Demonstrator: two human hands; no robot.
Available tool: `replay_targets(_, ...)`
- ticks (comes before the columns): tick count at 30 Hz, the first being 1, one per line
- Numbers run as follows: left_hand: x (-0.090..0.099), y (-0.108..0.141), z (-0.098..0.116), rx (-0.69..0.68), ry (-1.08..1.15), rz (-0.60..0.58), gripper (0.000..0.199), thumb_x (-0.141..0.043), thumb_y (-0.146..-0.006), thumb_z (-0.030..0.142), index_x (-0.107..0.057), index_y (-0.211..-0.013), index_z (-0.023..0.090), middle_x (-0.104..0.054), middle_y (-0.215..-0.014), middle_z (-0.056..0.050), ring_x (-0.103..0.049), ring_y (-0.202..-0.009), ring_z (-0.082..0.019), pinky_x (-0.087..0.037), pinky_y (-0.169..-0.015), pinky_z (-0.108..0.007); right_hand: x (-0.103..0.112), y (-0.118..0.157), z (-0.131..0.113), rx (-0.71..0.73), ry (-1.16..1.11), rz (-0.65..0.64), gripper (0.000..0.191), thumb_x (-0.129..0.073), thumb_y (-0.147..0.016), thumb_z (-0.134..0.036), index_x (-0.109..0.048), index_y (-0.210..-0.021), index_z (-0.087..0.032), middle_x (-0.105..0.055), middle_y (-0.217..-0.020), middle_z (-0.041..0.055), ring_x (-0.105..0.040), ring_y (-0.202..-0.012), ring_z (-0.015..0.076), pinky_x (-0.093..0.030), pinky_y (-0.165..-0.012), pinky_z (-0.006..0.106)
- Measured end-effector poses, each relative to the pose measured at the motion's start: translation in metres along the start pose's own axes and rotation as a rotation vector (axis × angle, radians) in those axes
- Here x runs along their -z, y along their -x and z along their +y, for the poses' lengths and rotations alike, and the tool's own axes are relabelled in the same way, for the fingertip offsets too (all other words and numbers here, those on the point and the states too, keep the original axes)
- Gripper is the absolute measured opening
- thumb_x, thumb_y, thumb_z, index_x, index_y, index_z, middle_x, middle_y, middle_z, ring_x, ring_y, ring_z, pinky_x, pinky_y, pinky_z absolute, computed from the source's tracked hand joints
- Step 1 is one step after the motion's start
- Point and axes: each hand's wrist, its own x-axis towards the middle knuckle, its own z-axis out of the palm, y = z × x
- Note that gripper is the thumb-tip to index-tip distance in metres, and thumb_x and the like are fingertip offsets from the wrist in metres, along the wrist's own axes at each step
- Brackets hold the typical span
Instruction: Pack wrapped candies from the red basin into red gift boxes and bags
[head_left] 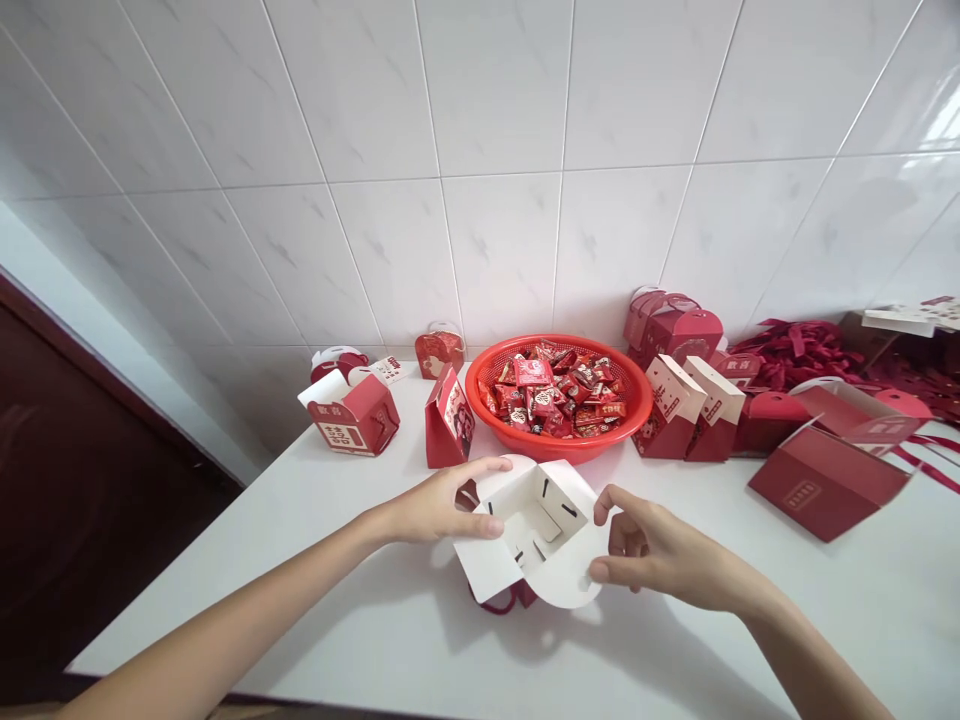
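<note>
A gift box [541, 530], with a white inside and a dark red outside, stands on the white table with its top flaps spread apart. Looking down into it, I see its white bottom and several dark slits in the walls; no sweets show inside. My left hand [442, 505] grips the left flap, thumb on the white inner face. At the right flap, my right hand [649, 545] has its thumb and index finger at the edge, the other fingers curled. A dark red ribbon [496, 605] pokes out under the near side. Just behind stands a red plastic basket [559, 452].
Wrapped sweets [555, 395] fill the basket. Red gift boxes stand left, including an open one [352, 415] and a slanted one [448, 420]. More boxes [675, 410], a tilted one [829, 480] and heaped ribbons [795, 350] lie right. A tiled wall [495, 250] rises behind.
</note>
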Motion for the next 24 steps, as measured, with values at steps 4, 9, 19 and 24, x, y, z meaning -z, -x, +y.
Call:
replay_targets(4, 0.007, -0.014, -0.001, -0.031, -0.143, 0.069, 0.081, -0.076, -0.077, 0.055, -0.048, -0.146, 0.024, -0.062, -0.136, -0.01, -0.065, -0.11, -0.027, -0.053, -0.092, -0.035, -0.008, -0.005, 0.011, -0.009, 0.039, 0.06, 0.041, -0.063, -0.086, -0.056, -0.043, -0.098, -0.022, -0.064, -0.071, -0.0015, -0.056, -0.06, 0.0144, -0.042, -0.056, 0.026)
replay_targets(9, 0.024, -0.011, 0.028, -0.068, -0.566, 0.095, 0.075, -0.071, -0.08, 0.059, -0.053, -0.144, 0.024, -0.059, -0.141, -0.01, -0.058, -0.123, -0.031, -0.048, -0.098, -0.037, 0.012, 0.004, 0.0, 0.023, 0.181, 0.138, 0.043, -0.061, -0.086, -0.061, -0.055, -0.099, -0.021, -0.066, -0.073, 0.0019, -0.059, -0.066, 0.0175, -0.043, -0.059, 0.027)
replay_targets(19, 0.045, -0.117, 0.076, -0.312, -0.84, 0.152, 0.028, -0.058, -0.091, 0.029, -0.073, -0.113, 0.02, -0.074, -0.113, -0.007, -0.068, -0.101, -0.024, -0.049, -0.088, -0.031, 0.084, -0.058, -0.061, 0.446, 0.051, 0.531, 0.036, -0.064, -0.081, -0.054, -0.062, -0.071, -0.019, -0.063, -0.066, 0.002, -0.059, -0.063, 0.0161, -0.045, -0.058, 0.027)
replay_targets(24, 0.039, -0.187, 0.06, -0.144, -0.95, 0.146, 0.038, -0.064, -0.084, 0.022, -0.068, -0.122, 0.021, -0.072, -0.118, -0.008, -0.067, -0.108, -0.027, -0.051, -0.088, -0.032, 0.092, -0.122, -0.041, 0.359, -0.198, 0.719, 0.016, -0.069, -0.07, -0.033, -0.061, -0.066, -0.019, -0.064, -0.062, 0.0002, -0.059, -0.059, 0.015, -0.048, -0.059, 0.026)
